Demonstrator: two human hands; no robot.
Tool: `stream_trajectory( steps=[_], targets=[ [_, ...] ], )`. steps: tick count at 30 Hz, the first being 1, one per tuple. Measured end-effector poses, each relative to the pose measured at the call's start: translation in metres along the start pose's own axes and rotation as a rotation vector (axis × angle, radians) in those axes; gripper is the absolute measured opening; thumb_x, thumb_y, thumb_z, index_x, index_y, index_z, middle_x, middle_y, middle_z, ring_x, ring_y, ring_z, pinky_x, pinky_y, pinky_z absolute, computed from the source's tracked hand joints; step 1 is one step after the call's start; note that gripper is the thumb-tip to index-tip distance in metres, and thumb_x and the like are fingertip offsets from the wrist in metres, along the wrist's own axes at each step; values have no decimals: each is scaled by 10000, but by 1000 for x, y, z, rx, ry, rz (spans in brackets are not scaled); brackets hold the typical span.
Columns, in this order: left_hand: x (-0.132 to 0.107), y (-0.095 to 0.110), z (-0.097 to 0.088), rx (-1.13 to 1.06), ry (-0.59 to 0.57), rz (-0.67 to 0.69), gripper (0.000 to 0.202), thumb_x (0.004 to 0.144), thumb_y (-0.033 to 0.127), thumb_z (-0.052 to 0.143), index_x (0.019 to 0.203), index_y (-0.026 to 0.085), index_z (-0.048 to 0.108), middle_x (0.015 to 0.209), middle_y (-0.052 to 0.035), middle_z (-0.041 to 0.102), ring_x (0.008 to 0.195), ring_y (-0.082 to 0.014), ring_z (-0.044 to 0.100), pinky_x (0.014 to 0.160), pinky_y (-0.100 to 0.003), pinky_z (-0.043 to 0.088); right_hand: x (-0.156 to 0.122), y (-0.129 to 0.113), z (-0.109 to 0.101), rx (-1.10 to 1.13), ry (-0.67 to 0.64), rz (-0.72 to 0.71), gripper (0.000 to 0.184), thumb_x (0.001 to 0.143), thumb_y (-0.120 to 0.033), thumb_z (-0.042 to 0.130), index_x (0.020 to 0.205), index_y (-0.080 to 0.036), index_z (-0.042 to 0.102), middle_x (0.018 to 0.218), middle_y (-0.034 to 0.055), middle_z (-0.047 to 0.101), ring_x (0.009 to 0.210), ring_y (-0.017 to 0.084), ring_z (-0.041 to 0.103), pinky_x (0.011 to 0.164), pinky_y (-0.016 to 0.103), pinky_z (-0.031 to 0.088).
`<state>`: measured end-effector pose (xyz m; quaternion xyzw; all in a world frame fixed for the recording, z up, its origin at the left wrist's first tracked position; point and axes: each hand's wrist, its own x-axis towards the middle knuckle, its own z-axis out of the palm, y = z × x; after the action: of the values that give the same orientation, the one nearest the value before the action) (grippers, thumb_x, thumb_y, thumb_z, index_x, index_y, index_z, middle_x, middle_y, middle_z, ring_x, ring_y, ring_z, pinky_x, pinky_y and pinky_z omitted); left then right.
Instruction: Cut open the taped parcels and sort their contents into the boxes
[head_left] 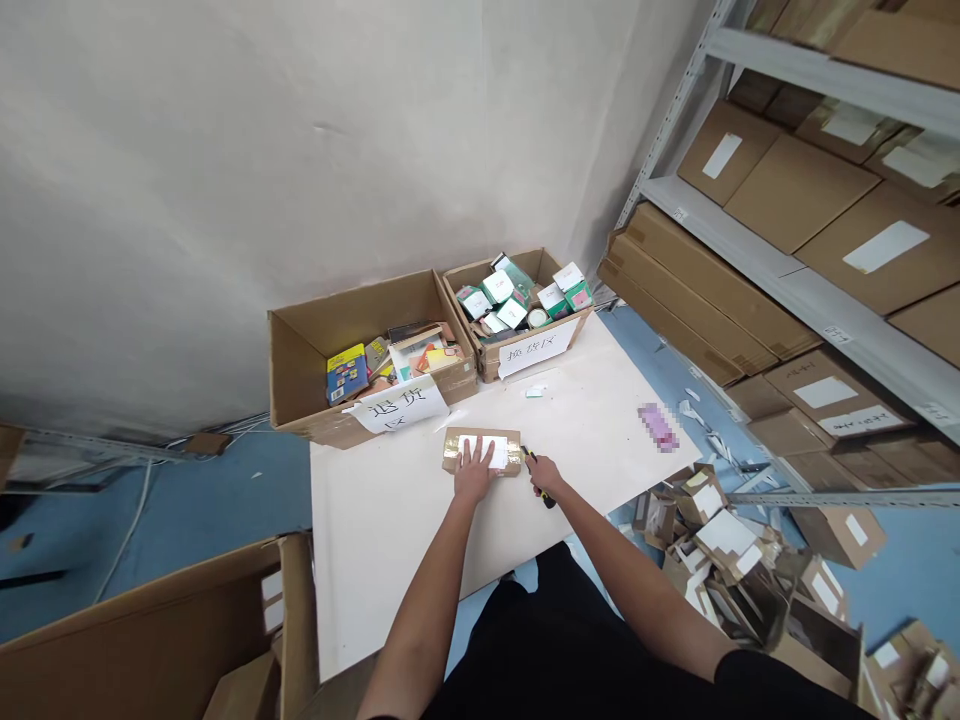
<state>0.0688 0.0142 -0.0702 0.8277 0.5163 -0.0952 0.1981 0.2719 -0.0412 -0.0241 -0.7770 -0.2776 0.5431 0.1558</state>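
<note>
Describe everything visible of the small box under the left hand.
The box is brown, oblong, apparently cardboard, with a white label on top and shiny tape near its ends. It looks closed, lying flat on the table. The left hand partly covers the label; the right hand holds a cutter beside its right end, contact unclear.

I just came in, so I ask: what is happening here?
A person is at a white table. The left hand lies spread on a small taped parcel, and the right hand grips a cutter near the parcel's right end; whether it touches is too small to tell. Behind stand two open cartons with things inside.
</note>
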Motion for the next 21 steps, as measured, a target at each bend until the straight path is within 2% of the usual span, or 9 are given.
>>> stream_trajectory(
  steps=[4,9,14,18,21],
  targets=[
    [-1,1,0,0,16,-2,722,1021,523,447,1676,349,199,1769,-46,106,1625,-381,47,1270,-627,198,-12,7,4,7,-3,-9,422,1070,-555,462,851,-197,505,515,-51,502,343,127,512,411,229,443],
    [-4,4,-8,-22,2,-4,725,1020,518,458,1677,348,204,1770,-32,95,1627,-366,37,1284,-601,173,-19,12,-10,-85,-26,-17,404,1055,-547,513,858,-194,523,538,-45,520,356,139,552,428,224,424],
    [-3,7,-14,-43,-15,-30,734,1012,519,481,1674,348,213,1771,-30,95,1628,-362,30,1288,-584,167,-16,-8,-18,-51,67,-45,253,1065,-453,521,1024,-204,523,692,-31,590,393,122,577,447,223,451],
    [-3,8,-14,-49,-5,-28,740,1006,520,502,1671,354,224,1770,-25,116,1630,-348,26,1292,-568,171,-8,-27,-10,-77,27,-5,241,1024,-413,598,1043,-181,534,779,24,648,391,141,597,426,249,473],
    [-3,8,-13,-50,-2,-32,730,1007,514,501,1668,355,237,1768,-21,116,1630,-349,35,1291,-575,173,-4,-34,-3,-138,17,11,240,982,-357,669,1033,-155,549,764,58,679,382,167,616,412,260,481]
  ],
)
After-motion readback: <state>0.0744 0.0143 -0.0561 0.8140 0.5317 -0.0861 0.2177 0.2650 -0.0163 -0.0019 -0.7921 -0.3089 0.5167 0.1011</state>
